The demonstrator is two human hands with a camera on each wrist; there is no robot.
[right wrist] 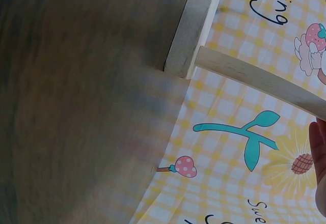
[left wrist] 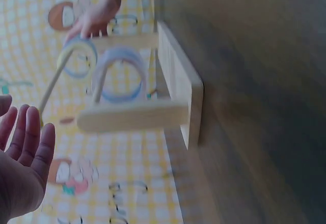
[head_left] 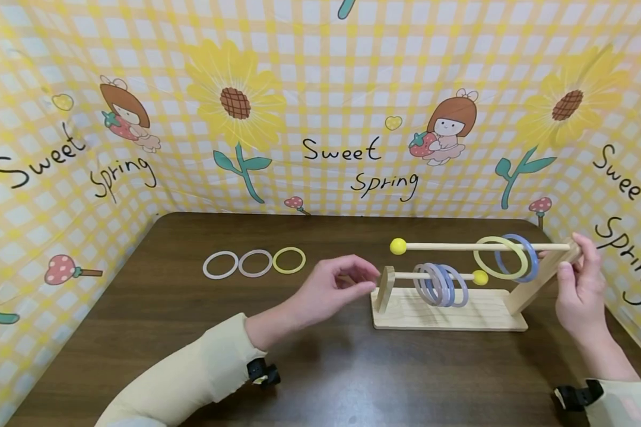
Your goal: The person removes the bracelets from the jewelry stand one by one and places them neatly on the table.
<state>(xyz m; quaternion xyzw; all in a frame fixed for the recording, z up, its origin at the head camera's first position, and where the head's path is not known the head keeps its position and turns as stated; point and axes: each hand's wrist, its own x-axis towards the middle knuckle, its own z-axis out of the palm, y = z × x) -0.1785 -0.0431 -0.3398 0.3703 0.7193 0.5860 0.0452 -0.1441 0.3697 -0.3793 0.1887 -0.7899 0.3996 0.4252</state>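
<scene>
A wooden ring stand [head_left: 448, 317] has two horizontal rods with yellow ball ends. My right hand [head_left: 582, 290] grips the top of its tall right post [head_left: 539, 279]. On the upper rod [head_left: 443, 247] hang a yellow ring [head_left: 478, 261] and a blue ring [head_left: 534, 261]. Several purple and blue rings [head_left: 432, 284] hang together on the lower rod [head_left: 406, 276]. Just left of the short post [head_left: 386, 290] is my left hand [head_left: 331, 287], its fingers loosely bent with nothing between them; the left wrist view shows this hand [left wrist: 25, 168] spread beside the upper rod's end.
A pale ring [head_left: 205, 270], a pinkish ring [head_left: 240, 267] and a yellow ring [head_left: 276, 261] lie in a row on the dark wooden table [head_left: 155, 332], left of the stand. A yellow checked cloth [head_left: 326, 89] walls the table at the back and sides.
</scene>
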